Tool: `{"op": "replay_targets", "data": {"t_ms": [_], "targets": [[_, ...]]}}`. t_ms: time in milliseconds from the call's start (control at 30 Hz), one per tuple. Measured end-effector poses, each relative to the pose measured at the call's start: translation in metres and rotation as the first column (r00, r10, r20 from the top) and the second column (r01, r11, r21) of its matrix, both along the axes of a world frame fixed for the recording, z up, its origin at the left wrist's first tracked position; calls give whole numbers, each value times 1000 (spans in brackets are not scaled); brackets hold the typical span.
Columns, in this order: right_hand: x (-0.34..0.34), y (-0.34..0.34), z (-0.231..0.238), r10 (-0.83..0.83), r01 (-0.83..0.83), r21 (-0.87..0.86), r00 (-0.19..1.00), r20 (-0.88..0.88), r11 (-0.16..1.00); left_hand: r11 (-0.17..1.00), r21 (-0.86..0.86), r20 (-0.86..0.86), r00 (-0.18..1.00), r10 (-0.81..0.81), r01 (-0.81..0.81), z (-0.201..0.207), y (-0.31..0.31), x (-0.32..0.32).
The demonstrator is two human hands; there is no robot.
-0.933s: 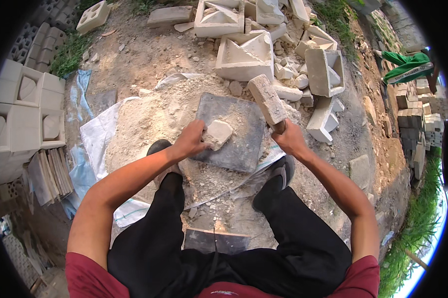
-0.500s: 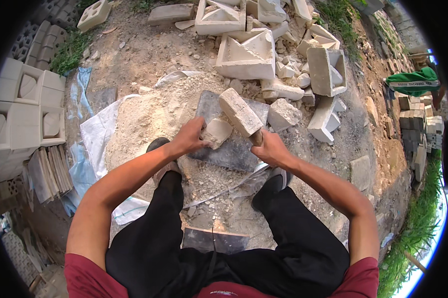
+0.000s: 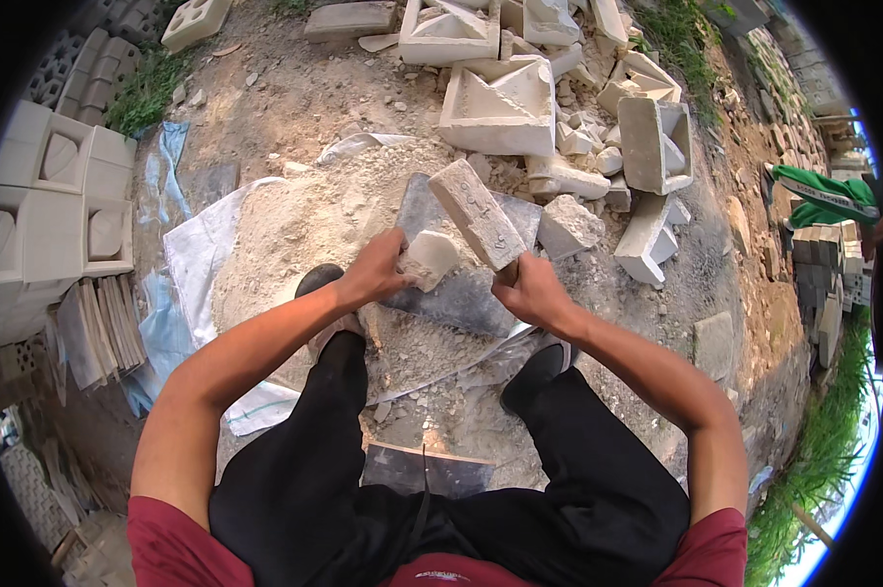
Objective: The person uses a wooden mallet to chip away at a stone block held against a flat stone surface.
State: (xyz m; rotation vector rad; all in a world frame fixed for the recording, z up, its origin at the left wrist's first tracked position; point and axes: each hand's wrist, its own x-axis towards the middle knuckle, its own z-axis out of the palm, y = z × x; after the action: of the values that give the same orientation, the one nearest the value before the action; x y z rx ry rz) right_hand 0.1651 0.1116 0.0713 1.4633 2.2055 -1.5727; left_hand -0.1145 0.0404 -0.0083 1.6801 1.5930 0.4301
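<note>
Left hand (image 3: pixel 371 270): grip pinching a pale stone chunk (image 3: pixel 430 258) on the grey slab (image 3: pixel 461 293).
Right hand (image 3: pixel 529 292): grip wrapped tight around a long brick (image 3: pixel 476 213), tilted just above the chunk.
Slab: on the ground, between the feet.

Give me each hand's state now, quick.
Left hand: closed on a pale stone chunk.
Right hand: closed around a block-headed mallet.
</note>
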Motion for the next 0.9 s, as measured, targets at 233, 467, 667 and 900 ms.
{"op": "replay_targets", "data": {"t_ms": [233,467,667,900], "targets": [[18,3,-32,6,-19,129,994,105,992,998,68,67,998,0,-4,5,2,4],[7,-2,-28,29,-49,208,995,99,977,998,64,-18,1000,-22,23,3,-3,-10],[9,-4,-20,-13,13,171,1000,1,985,998,68,11,1000,-9,9,-1,-5,-12],[19,-43,-41,-106,101,99,993,46,990,997,81,5,1000,-4,4,2,-3,-9]]}}
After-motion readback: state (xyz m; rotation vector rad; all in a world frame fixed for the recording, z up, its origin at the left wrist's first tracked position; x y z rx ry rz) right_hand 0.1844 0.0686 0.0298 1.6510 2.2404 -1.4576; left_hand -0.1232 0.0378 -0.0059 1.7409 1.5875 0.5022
